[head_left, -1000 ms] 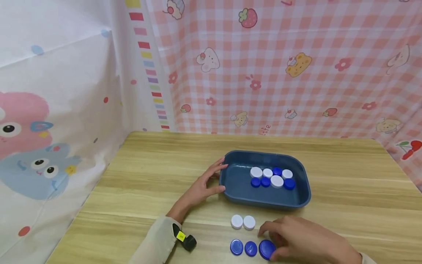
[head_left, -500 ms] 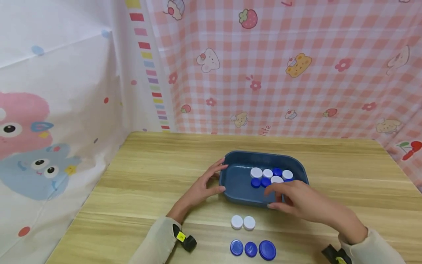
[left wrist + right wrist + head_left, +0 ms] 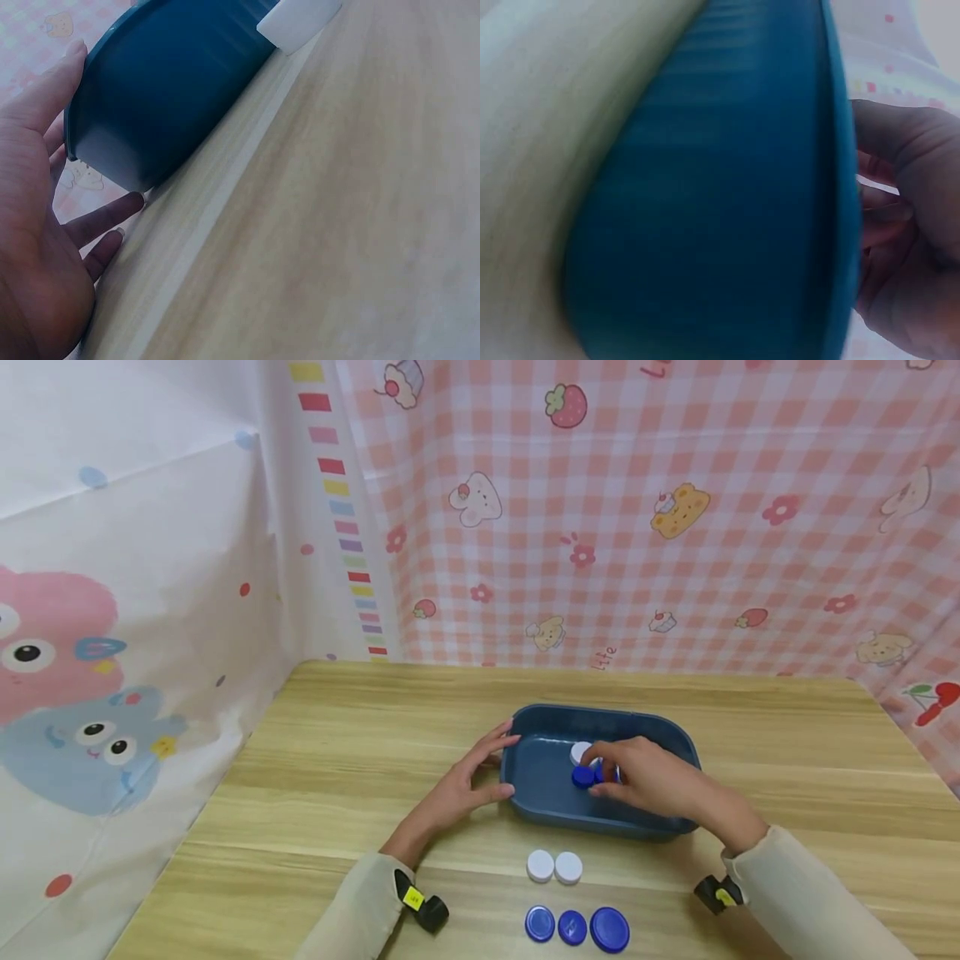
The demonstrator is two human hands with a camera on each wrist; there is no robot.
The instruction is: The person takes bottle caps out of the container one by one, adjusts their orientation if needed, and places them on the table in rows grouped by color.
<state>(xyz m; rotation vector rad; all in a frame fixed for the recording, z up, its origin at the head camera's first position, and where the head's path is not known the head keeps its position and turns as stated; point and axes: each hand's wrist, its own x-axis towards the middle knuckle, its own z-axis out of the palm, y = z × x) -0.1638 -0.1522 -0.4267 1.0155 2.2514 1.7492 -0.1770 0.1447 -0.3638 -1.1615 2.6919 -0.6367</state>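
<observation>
A dark blue tray [image 3: 534,777] stands on the table with white and blue bottle caps inside. My left hand [image 3: 459,785] rests against its left end, fingers spread, fingertips and thumb at the rim. The left wrist view shows that hand [image 3: 45,217] beside the tray wall [image 3: 150,97]. My right hand [image 3: 651,775] reaches over the near rim, thumb and forefinger apart around the caps. A blue cap [image 3: 582,777] shows just left of its fingertips and a white cap [image 3: 580,752] behind; most others are hidden. In the right wrist view the tray wall [image 3: 705,210] partly covers that hand [image 3: 922,217].
In front of the tray lie two white caps, the left [image 3: 540,866] and the right [image 3: 568,867]. Nearer still is a row of three blue caps: left [image 3: 539,924], middle [image 3: 572,927] and a larger right one [image 3: 610,930]. A patterned cloth [image 3: 600,527] hangs behind the table.
My right hand has gone from the large blue cap on the table up into the tray, then left over the caps there. That blue cap stays on the table. My left hand keeps its place.
</observation>
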